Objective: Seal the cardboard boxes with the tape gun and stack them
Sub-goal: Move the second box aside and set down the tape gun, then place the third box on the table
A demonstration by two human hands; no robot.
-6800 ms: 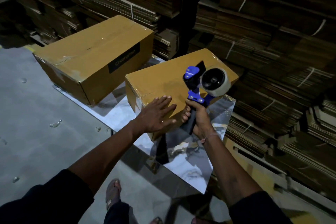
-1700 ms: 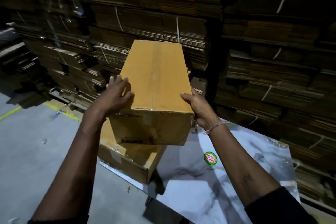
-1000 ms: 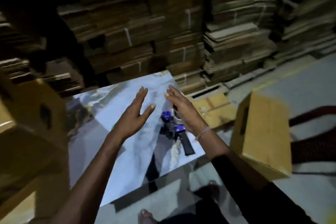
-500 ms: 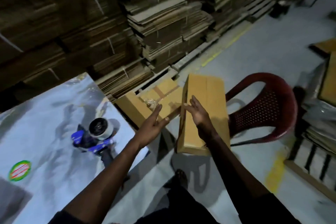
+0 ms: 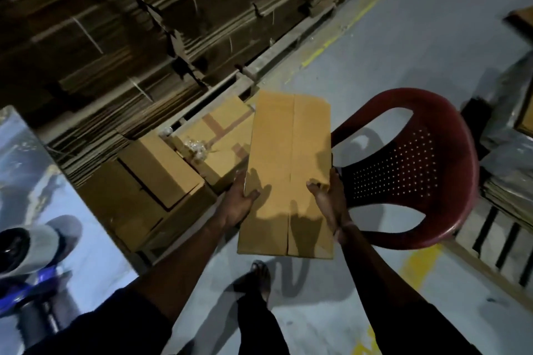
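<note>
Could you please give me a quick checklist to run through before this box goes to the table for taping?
1. Both hands grip the box: left hand, right hand: ok.
2. Top flaps closed along the centre seam: ok.
3. Seam already taped: not ok, no tape shows.
4. Tape gun on the table: ok.
5. Red chair clear of the box: cannot tell.

Matt cardboard box (image 5: 288, 170), perforated glossy plastic chair (image 5: 409, 170), smooth concrete floor (image 5: 418, 46).
</note>
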